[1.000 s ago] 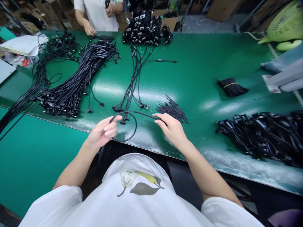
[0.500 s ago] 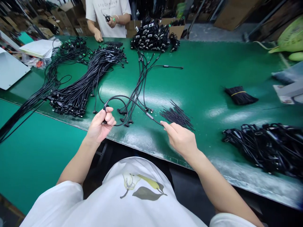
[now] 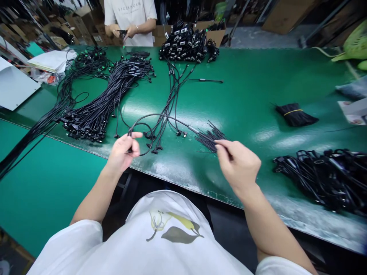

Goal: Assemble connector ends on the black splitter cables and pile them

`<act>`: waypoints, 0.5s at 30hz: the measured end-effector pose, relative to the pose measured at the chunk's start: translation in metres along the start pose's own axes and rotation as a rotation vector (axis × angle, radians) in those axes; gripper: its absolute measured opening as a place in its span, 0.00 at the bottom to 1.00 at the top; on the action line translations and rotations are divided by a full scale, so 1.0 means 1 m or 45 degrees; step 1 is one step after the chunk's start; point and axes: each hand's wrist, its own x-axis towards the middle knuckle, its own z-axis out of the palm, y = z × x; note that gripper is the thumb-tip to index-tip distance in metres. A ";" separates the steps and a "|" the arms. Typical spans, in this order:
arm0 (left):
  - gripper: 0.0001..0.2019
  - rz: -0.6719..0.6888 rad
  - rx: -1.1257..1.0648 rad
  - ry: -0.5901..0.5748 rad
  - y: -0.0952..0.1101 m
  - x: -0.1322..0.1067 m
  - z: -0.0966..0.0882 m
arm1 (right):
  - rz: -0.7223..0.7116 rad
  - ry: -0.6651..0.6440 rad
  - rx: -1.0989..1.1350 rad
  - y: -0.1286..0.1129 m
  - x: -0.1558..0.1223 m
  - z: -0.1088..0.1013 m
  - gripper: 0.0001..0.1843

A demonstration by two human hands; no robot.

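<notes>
The left hand [image 3: 123, 152] pinches a looped cable [image 3: 193, 129] left of the wires [image 3: 213, 133]; the right hand [image 3: 239, 164], just right of the wires, grips the same cable; a banded bundle [image 3: 296, 115] lies farther right of them.

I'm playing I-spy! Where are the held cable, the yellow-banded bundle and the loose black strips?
Held cable [image 3: 193, 129]: head view, grey section.
Yellow-banded bundle [image 3: 298, 116]: head view, middle.
Loose black strips [image 3: 214, 133]: head view, pile's middle.

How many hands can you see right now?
4: the wearer's left hand and the wearer's right hand, both holding one cable; across the table, the co-worker's right hand and the co-worker's left hand.
</notes>
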 end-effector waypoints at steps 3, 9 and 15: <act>0.12 0.103 0.494 -0.159 -0.021 0.000 0.021 | -0.320 -0.471 0.110 -0.036 0.003 -0.002 0.12; 0.12 -0.076 0.980 -0.711 -0.030 -0.012 0.035 | -0.082 -0.569 0.661 -0.055 0.030 0.009 0.12; 0.13 -0.162 0.191 -0.412 -0.036 -0.007 0.034 | 0.560 -0.468 1.466 -0.050 0.022 0.054 0.19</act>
